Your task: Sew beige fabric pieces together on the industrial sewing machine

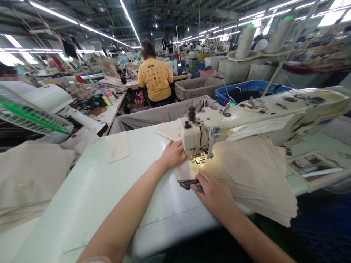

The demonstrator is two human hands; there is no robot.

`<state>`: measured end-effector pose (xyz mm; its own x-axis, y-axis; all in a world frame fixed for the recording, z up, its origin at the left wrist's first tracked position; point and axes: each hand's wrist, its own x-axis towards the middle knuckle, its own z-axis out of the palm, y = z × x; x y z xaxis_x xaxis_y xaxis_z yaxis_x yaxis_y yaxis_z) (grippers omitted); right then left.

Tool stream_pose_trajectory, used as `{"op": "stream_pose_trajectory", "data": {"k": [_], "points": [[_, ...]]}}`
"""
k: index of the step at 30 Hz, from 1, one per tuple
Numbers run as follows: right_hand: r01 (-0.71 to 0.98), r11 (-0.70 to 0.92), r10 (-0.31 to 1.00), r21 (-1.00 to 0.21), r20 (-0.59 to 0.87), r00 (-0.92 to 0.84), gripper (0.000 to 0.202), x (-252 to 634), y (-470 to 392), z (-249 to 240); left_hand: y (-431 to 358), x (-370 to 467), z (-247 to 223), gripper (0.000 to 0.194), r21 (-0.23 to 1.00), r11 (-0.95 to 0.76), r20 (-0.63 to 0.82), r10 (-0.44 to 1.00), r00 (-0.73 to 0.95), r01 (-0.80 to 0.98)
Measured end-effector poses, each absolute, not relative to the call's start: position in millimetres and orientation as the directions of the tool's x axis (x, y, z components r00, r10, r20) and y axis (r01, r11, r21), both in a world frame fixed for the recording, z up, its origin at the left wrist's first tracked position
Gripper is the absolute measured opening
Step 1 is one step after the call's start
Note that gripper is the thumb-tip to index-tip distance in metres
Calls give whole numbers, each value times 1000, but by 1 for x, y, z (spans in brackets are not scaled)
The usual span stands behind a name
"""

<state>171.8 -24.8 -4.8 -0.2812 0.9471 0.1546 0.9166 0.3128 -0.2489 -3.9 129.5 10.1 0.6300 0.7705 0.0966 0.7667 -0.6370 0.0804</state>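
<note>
My left hand (172, 155) lies flat on a beige fabric piece (182, 172), just left of the sewing machine's (193, 137) head, its fingers apart. Some of its fingertips are close against the machine head. The lit presser foot (199, 160) is over the fabric, between my hands. My right hand (215, 195) is closed at the fabric's near edge, in front of the foot. Black-handled scissors (186, 185) stick out from under its fingers; their blades are hidden. A stack of beige fabric pieces (257, 171) spreads out right of the needle area.
A small beige piece (119, 147) lies on the pale green table (109, 204). More beige panels (33, 175) are piled at left, below a white fan (52, 106). Behind the table are a grey cloth bin (161, 113), a blue basket (246, 87) and a seated person (155, 78).
</note>
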Motion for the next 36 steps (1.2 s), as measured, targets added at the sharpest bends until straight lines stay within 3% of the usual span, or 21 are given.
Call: {"op": "stream_pose_trajectory", "data": {"k": [6,9,12,25,36], "points": [[917,317,946,-241,148,-288,20,175,-30,-7,76,4,10,20,95,-600,203,793,575,794],[923,311,949,-228,129,-288,29,176,-34,-9,36,0,7,20,190,-785,208,620,757,590],[927,305,952,-217,95,-291,34,176,-35,-7,16,-7,6,25,205,-837,233,546,805,508],[927,267,964,-263,92,-251,21,166,-3,7,67,-13,13,29,225,-829,229,556,799,513],[932,288,952,-220,171,-254,31,170,-21,-13,67,-17,0,35,228,-807,295,591,751,545]]}}
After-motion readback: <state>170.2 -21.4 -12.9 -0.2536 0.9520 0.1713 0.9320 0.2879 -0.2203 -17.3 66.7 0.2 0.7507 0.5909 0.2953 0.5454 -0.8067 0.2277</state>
